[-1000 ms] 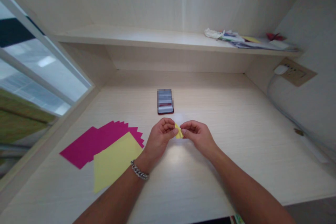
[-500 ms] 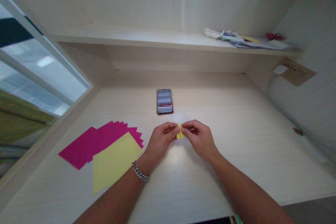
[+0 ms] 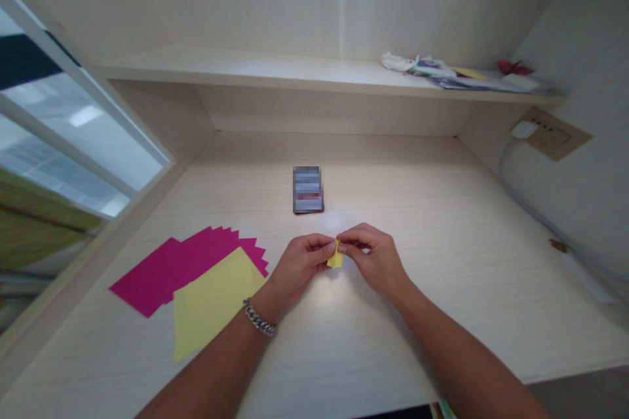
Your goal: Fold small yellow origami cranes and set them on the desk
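Note:
A small folded piece of yellow paper (image 3: 335, 259) is pinched between both hands above the middle of the desk. My left hand (image 3: 303, 265) grips its left side with thumb and fingertips. From the right, my right hand (image 3: 373, 258) pinches its upper edge, the fingertips close to those of the left. Beside my left forearm lies a yellow sheet (image 3: 213, 301), partly over a fanned stack of magenta sheets (image 3: 191, 265). Beyond the hands a phone (image 3: 308, 190) rests flat on the desk.
Papers and a crumpled white item (image 3: 397, 63) lie on the shelf (image 3: 275, 72) at the back. A cable (image 3: 521, 203) runs from the wall socket (image 3: 557, 136) down the right side. Part of a dark object (image 3: 403, 413) shows at the near edge.
The yellow piece has turned and sits slightly lower between the fingers. My left hand has shifted a little down and left; the phone and sheets have not moved.

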`<state>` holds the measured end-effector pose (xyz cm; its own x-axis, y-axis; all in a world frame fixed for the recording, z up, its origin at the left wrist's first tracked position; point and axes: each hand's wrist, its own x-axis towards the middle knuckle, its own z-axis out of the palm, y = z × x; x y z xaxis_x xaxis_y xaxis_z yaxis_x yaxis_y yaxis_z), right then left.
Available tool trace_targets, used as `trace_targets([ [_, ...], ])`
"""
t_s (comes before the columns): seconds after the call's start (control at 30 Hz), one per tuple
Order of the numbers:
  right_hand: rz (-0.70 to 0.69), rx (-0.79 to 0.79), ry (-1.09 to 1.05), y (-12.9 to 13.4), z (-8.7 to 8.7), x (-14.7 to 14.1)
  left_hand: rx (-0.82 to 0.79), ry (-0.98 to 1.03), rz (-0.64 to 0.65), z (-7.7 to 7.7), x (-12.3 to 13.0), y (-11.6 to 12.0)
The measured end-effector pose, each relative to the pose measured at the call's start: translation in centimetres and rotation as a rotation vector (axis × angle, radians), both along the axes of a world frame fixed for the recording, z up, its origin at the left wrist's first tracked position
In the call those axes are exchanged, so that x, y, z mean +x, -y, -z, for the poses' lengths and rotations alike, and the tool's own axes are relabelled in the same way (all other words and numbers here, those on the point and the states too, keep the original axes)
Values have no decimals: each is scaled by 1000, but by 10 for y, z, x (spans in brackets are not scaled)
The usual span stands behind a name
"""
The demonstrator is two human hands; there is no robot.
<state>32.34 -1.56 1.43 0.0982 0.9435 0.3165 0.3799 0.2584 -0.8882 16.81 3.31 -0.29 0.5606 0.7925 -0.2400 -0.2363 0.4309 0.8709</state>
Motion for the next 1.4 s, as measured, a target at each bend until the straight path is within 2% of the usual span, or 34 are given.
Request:
trace_targets([
  [0.2,-8,-9,56,-1,1,3,-10,-11,34,1,-1,0],
  [0.47,-52,50,308,2,0,7,53,-58,-34,3,1,0],
  [0.7,-49,99,394,1,6,6,25,-8,-42,3,3,1],
  [0.97,-20,82,387,2,4,5,39,50,-50,4,4,0],
  [1.17,-10,81,402,1,6,5,146,-65,-89,8,4,-2],
  [1.4,26,28,270,0,7,0,212,-75,-92,10,6,-1],
])
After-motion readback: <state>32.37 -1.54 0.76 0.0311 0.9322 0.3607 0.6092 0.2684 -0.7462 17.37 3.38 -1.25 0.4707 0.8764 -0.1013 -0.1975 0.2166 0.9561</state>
